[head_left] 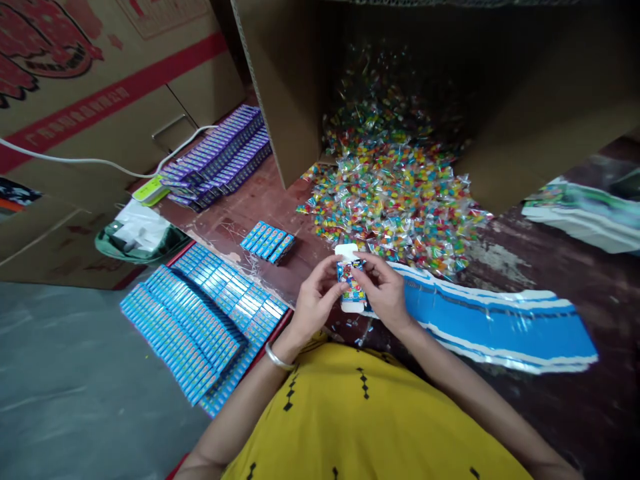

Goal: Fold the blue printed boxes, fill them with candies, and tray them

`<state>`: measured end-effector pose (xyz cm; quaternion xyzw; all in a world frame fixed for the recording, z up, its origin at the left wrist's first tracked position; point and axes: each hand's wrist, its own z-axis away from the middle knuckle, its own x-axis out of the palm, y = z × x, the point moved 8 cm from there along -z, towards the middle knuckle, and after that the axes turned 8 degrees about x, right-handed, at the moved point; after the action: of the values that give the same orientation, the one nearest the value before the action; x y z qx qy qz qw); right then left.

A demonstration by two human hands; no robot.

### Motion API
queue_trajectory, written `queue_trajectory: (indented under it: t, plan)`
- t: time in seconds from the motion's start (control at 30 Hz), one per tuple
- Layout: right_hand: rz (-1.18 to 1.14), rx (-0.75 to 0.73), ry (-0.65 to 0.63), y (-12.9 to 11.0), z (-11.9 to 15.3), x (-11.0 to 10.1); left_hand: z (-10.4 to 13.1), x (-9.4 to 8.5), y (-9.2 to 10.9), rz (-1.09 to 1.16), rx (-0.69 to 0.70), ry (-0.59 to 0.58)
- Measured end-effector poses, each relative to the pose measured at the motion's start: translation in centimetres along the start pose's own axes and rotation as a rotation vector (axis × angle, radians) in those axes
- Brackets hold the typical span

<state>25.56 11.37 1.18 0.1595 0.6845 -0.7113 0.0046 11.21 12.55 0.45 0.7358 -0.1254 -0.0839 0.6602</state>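
A small printed blue carton (352, 283) is held upright between both hands, its white flaps standing out at top and bottom. My left hand (320, 293) pinches its left side, and my right hand (384, 288) grips its right side, thumbs on the front. Just beyond lies a heap of clear candy packets (395, 200), spilling from a big cardboard box (295, 87). To the right, a long fanned row of flat blue cartons (495, 327) stretches over the dark red table. A short row of filled-out blue boxes (267, 242) stands left of my hands.
Many blue boxes (183, 330) are stacked in a red-edged tray at the left. Purple boxes (217, 160) lie behind them, near a white cable (90, 160) and a green bag (135, 241). A blurred stack of flat cartons (585, 217) is at the far right.
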Motion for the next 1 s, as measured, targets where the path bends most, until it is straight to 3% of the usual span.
queue_trajectory:
  t: [0.2,0.3,0.47,0.8,1.0]
  plan:
    - [0.102,-0.073,-0.046,-0.3,-0.5,-0.2,0.0,0.2,-0.5,0.064,-0.051,-0.083]
    - [0.054,-0.096,-0.067,-0.7,-0.8,0.0,0.0,0.1,-0.5,0.088,-0.041,-0.037]
    - [-0.169,-0.028,-0.091,-0.7,-1.3,0.4,-0.1,-0.9,-1.1,0.188,-0.051,0.105]
    - [-0.084,0.152,-0.286,-0.2,-3.1,0.6,0.4,-1.2,-0.1,-0.047,-0.015,0.068]
    - [-0.091,0.253,-0.389,0.6,-4.2,0.7,0.5,-0.7,0.3,-0.007,-0.031,-0.022]
